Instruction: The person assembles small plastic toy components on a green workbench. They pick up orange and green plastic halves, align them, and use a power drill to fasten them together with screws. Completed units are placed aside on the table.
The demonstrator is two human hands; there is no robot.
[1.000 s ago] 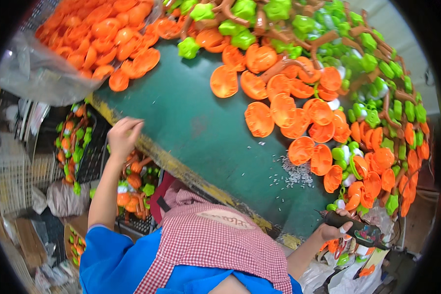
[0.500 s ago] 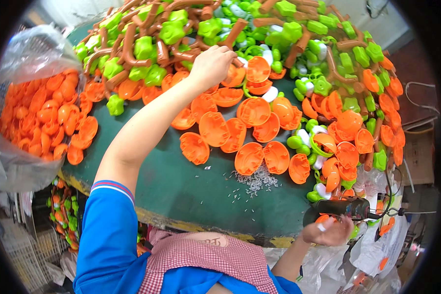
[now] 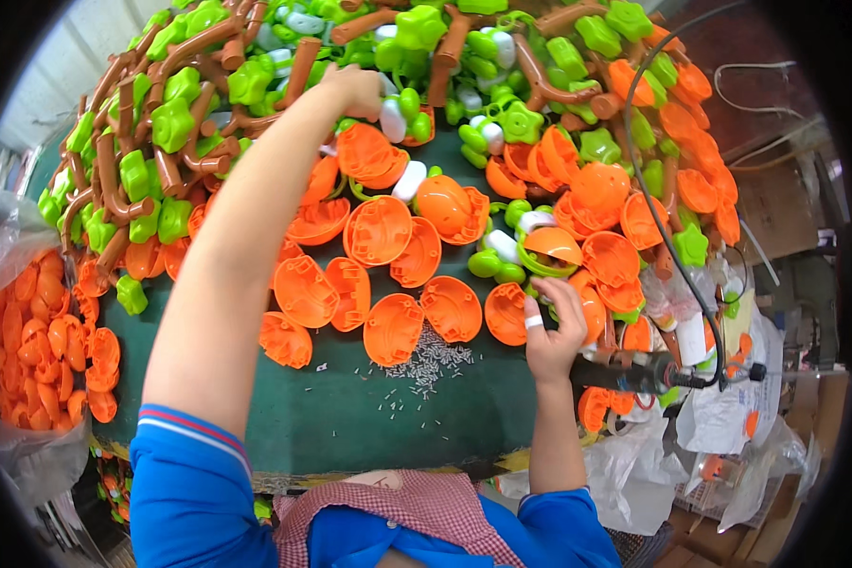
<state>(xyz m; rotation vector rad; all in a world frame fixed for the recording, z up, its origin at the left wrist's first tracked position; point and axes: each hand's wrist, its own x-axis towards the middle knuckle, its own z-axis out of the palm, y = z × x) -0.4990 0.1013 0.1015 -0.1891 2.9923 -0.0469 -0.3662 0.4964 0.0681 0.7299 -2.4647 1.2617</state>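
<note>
My left hand [image 3: 353, 88] reaches far across the table into a heap of brown branch-shaped parts with green star-shaped caps [image 3: 189, 114]. Its fingers curl down among them, next to a white and green piece [image 3: 395, 118]; what they grip is hidden. My right hand [image 3: 551, 331] is at the table's right edge and holds a black electric screwdriver [image 3: 634, 372] in the palm. Its fingers stretch up and touch an orange half shell [image 3: 507, 312]. One of these fingers wears a white bandage.
Many orange half shells [image 3: 379, 232] lie open on the green table [image 3: 350, 426], with a small heap of pale screws [image 3: 428, 355] in front of them. A clear bag of orange shells [image 3: 28, 350] hangs at the left. The screwdriver's cable [image 3: 655, 189] arcs over the right-hand pile; plastic bags [image 3: 719, 435] hang below.
My left hand went from the table's left edge up into the far heap. My right hand rose with the screwdriver from below the table edge to the orange shells. The view swung left.
</note>
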